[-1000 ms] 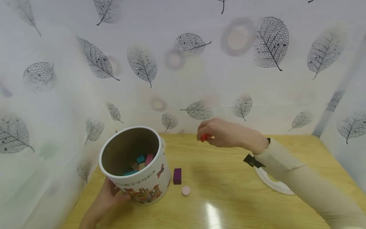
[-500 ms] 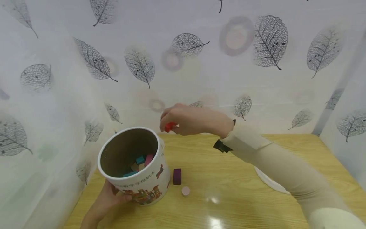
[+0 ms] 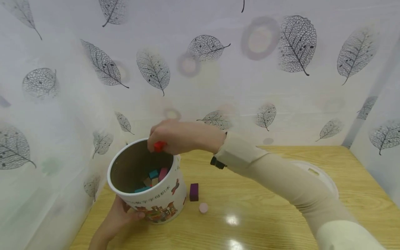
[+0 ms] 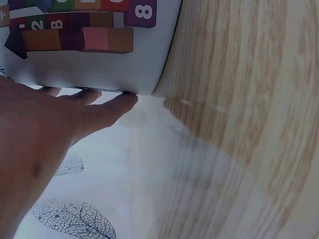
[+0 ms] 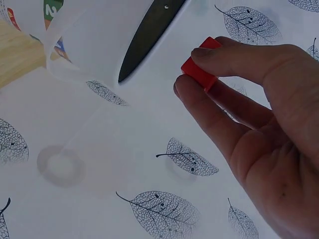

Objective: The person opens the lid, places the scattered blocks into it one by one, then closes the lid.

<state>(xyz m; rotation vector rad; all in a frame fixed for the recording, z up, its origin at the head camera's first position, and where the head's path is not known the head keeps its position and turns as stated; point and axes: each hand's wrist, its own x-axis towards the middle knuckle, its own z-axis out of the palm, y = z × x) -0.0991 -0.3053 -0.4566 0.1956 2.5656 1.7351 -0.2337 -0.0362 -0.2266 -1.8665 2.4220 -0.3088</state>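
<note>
A white bucket (image 3: 168, 198) with printed toy blocks stands at the left in the head view, its mouth facing up. Several coloured blocks (image 3: 153, 174) lie inside. My left hand (image 3: 117, 220) rests against the bucket's lower left side; in the left wrist view the thumb (image 4: 119, 104) is extended and some fingers are hidden behind the bucket. My right hand (image 3: 179, 137) is over the bucket's far right rim, pinching a small red block (image 3: 159, 146) between thumb and fingers. The right wrist view shows the red block held near the fingertips, beside the bucket's dark opening.
A purple block (image 3: 194, 192) and a pale pink round piece (image 3: 203, 208) lie on the wooden table (image 3: 250, 218) right of the bucket. A white lid (image 3: 325, 178) lies at the right, partly hidden by the right sleeve. Leaf-patterned curtain (image 3: 218, 86) surrounds the table.
My right hand has moved left with the red block, from over the table's far middle to the bucket's rim. The left hand and bucket have stayed in place.
</note>
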